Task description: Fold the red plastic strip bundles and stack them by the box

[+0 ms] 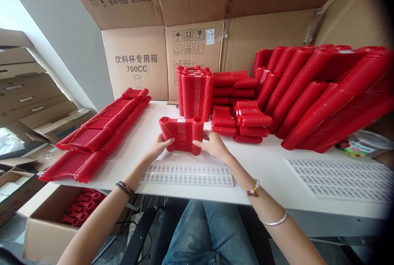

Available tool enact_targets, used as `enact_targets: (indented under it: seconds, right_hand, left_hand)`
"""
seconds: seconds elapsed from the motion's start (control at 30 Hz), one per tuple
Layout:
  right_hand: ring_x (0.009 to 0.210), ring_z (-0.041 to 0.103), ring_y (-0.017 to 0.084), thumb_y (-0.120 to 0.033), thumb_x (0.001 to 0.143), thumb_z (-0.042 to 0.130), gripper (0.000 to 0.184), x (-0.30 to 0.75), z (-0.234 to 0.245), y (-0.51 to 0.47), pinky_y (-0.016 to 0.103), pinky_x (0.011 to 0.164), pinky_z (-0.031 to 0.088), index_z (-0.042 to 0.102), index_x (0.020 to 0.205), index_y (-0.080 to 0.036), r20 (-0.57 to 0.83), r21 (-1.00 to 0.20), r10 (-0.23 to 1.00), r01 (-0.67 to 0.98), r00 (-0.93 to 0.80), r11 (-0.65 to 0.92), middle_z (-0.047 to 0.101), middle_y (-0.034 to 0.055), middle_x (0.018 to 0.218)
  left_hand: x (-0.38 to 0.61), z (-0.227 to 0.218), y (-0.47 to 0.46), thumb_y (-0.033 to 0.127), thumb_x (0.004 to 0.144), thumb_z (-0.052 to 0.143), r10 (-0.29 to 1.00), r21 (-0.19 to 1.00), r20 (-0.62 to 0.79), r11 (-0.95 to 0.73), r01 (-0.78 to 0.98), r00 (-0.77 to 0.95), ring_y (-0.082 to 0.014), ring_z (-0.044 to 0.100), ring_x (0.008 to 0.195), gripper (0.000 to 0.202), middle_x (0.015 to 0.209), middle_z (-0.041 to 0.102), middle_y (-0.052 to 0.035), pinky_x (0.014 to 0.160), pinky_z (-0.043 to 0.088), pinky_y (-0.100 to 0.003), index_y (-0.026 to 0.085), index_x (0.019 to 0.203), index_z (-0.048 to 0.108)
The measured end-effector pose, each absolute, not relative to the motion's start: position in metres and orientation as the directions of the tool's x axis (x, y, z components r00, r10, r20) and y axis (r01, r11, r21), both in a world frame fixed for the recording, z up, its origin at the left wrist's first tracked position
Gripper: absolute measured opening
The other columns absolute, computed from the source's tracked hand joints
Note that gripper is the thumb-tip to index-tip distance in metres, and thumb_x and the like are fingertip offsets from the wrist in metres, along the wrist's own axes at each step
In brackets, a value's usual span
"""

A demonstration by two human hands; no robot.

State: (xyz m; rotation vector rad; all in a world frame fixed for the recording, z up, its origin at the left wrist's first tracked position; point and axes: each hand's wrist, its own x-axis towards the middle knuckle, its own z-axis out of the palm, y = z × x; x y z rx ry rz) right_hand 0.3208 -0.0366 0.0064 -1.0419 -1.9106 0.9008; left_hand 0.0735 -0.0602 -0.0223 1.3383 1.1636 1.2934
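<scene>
Between my two hands stands a bundle of red ribbed plastic pieces (182, 137), upright on the white table, with a thin band across it and a small white label on top. My left hand (160, 145) grips its left end, thumb on the near face. The right end is held by my right hand (212, 144), its thumb also in front. Just before the bundle lies a sheet of printed labels (191, 174). Behind it rises a taller upright group of red bundles (195, 92). What exactly the red pieces are, I cannot tell.
Long red stacks (104, 125) lie at the left. Short red bundles (238, 121) are piled right of centre, with tall red stacks (308, 88) leaning beyond. Another label sheet (341, 178) and a clear tub (366, 144) are at the right. Cardboard (135, 63) walls the back; an open box (49, 232) stands below left.
</scene>
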Motion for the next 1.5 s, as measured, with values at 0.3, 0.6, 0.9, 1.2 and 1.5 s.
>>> enact_targets:
  seconds: [0.3, 0.6, 0.9, 1.2, 1.5]
  right_hand:
    - [0.088, 0.068, 0.023, -0.025, 0.076, 0.074, 0.026, 0.321, 0.006, -0.037, 0.039, 0.087, 0.054, 0.07, 0.1, -0.015, 0.296, -0.842, 0.879, 0.332, -0.373, 0.424, 0.073, 0.0094, 0.099]
    - [0.088, 0.068, 0.021, -0.023, 0.076, 0.075, 0.024, 0.322, 0.009, -0.039, 0.039, 0.088, 0.054, 0.069, 0.098, -0.016, 0.281, -0.846, 0.882, 0.337, -0.378, 0.414, 0.073, 0.0087, 0.1]
    - [0.089, 0.068, 0.021, -0.024, 0.076, 0.075, 0.026, 0.322, 0.01, -0.04, 0.039, 0.087, 0.054, 0.069, 0.1, -0.015, 0.265, -0.852, 0.89, 0.341, -0.371, 0.397, 0.073, 0.0091, 0.099]
    - [0.088, 0.068, 0.022, -0.025, 0.077, 0.074, 0.024, 0.323, 0.008, -0.039, 0.039, 0.088, 0.054, 0.07, 0.1, -0.016, 0.275, -0.844, 0.88, 0.341, -0.386, 0.413, 0.073, 0.0084, 0.099]
    - [0.09, 0.068, 0.022, -0.026, 0.078, 0.073, 0.025, 0.322, 0.01, -0.041, 0.04, 0.089, 0.053, 0.07, 0.1, -0.015, 0.264, -0.85, 0.881, 0.338, -0.393, 0.405, 0.073, 0.0086, 0.1]
  left_hand:
    - [0.072, -0.028, -0.056, 0.04, 0.067, 0.08, 0.991, 0.991, 0.133, -0.133, -0.028, 0.002, -0.0298, 0.068, 0.103, 0.05, 0.111, 0.073, -0.0104, 0.09, 0.055, -0.042, 0.015, 0.108, 0.066]
    - [0.069, -0.035, -0.047, 0.04, 0.063, 0.082, 0.991, 0.991, 0.129, -0.128, -0.045, 0.019, -0.0344, 0.065, 0.111, 0.053, 0.108, 0.073, -0.0118, 0.095, 0.054, -0.045, 0.014, 0.106, 0.067]
    - [0.067, -0.033, -0.049, 0.042, 0.063, 0.083, 0.992, 0.992, 0.123, -0.123, -0.013, 0.029, -0.0359, 0.065, 0.111, 0.055, 0.106, 0.074, -0.0122, 0.096, 0.054, -0.047, 0.014, 0.107, 0.067]
    - [0.068, -0.024, -0.051, 0.042, 0.061, 0.084, 0.994, 0.995, 0.095, -0.096, 0.005, 0.045, -0.0362, 0.065, 0.112, 0.055, 0.109, 0.073, -0.012, 0.098, 0.053, -0.049, 0.016, 0.107, 0.067]
    - [0.068, -0.012, -0.057, 0.04, 0.064, 0.083, 0.994, 0.996, 0.078, -0.08, 0.025, 0.079, -0.0365, 0.061, 0.118, 0.065, 0.123, 0.068, -0.0147, 0.1, 0.05, -0.051, 0.014, 0.119, 0.06]
